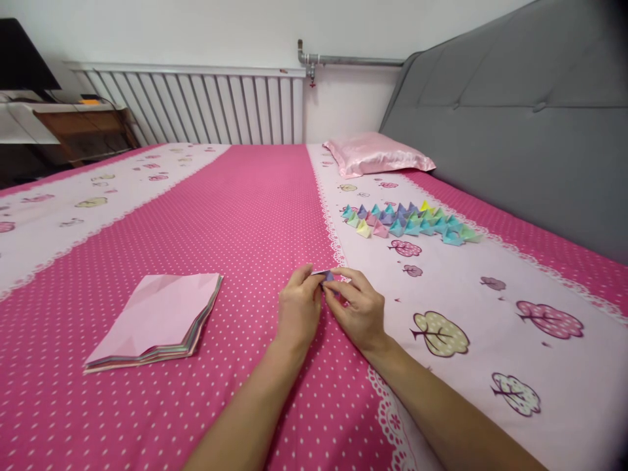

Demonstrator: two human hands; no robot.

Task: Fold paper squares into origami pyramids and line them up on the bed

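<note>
Both hands meet over the pink dotted bedsheet [255, 229] around one small piece of folded purple paper [324, 275]. My left hand [300, 304] pinches its left side, thumb and fingers closed on it. On the right side, my right hand [358, 306] grips the same paper between thumb and fingertips. Fingers cover much of the paper, so its exact folded shape is hard to make out. To the left lies a stack of square paper sheets [159, 314], pink on top, with several colours along its edges. Several small folded paper boats [412, 226] stand in rows at the right.
A pink satin pillow [377, 154] lies at the far end beside the grey padded headboard [515, 111]. Behind the bed are a white radiator [196, 104] and a metal pipe [358, 60]. A dark monitor [24, 55] stands on a wooden desk [81, 131] at far left.
</note>
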